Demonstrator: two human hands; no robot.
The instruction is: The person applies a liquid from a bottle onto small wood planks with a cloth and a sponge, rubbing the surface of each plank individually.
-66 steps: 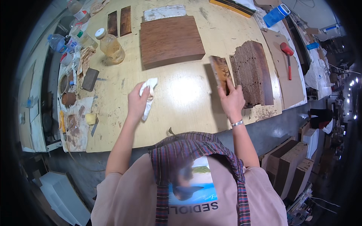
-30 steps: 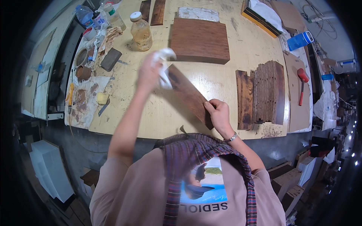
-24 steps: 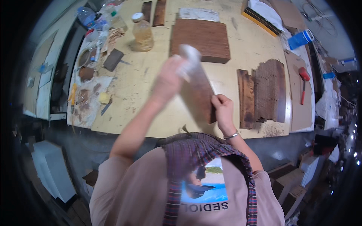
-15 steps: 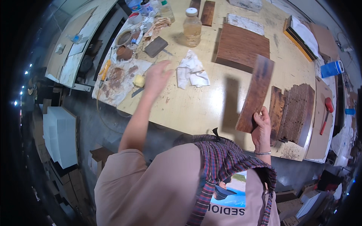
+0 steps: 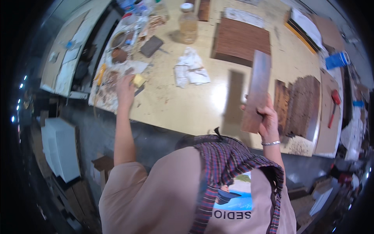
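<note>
My right hand [image 5: 269,119] grips the lower end of a dark brown wooden plank [image 5: 258,87], held up at a tilt above the table, with its face catching the light. My left hand [image 5: 125,87] is at the stained white cloth [image 5: 105,91] on the table's left edge, right beside a small yellow sponge [image 5: 138,80]. Its fingers are blurred, so whether they touch the sponge does not show. A flat dark metal blade [image 5: 139,90] lies next to the sponge. A yellow-handled tool [image 5: 101,75] rests on the cloth.
A jar of amber liquid [image 5: 188,27], a crumpled white rag [image 5: 191,70] and a dark block [image 5: 151,46] stand on the table [image 5: 183,103]. Brown pots [image 5: 119,55] are at left. A thick brown board [image 5: 241,42] lies at the back; more planks [image 5: 302,107] lie at right.
My left hand has moved left and down from open table to the cloth beside the sponge. The plank stays in my right hand and has turned more upright. The view has shifted slightly.
</note>
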